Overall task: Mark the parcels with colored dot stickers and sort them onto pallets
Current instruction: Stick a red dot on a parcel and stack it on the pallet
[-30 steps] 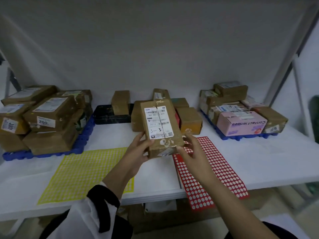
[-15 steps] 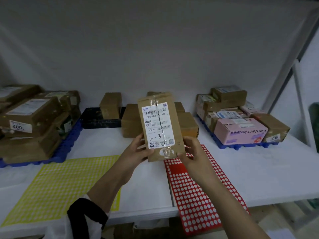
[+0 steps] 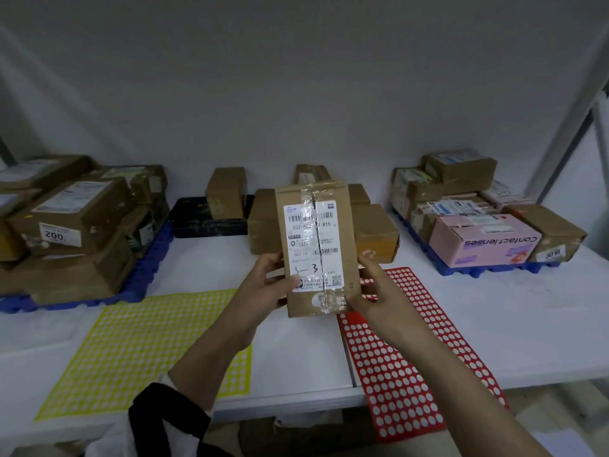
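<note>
Since a second ago we are bringing the parcel (image 3: 316, 249) from a tilt to nearly upright. Its label (image 3: 313, 245) is now squared toward us, and both hands are riding up with it.

In the head view, the parcel is hanging in the air above the table (image 3: 494, 324), held by its lower half. Our left hand (image 3: 267, 288) is clamping the parcel's left edge, thumb curled over the front beside the handwritten "3—3". Our right hand (image 3: 379, 291) is clamping the right edge, fingers wrapped behind.

Just below and right of the parcel, the red sticker sheet (image 3: 405, 357) is lying flat and overhanging the table's near edge. Below and left of the parcel, the yellow sticker sheet (image 3: 148, 351) is lying flat too. Far left of the parcel a left pallet (image 3: 145, 275) is carrying brown boxes, and far right a right pallet (image 3: 494, 270) is carrying mixed boxes. Behind the parcel, loose boxes and a black tray (image 3: 211, 222) are waiting.

We are judging this to be the reading step, where the label decides the dot colour. To do it well, we are holding the label flat to our eyes with the thumb off the print, and reading the handwritten code rather than the glare-streaked tape seam. The right hand is probably going for a dot next, so the left grip should be moving toward the parcel's middle to carry it alone without tipping.
</note>
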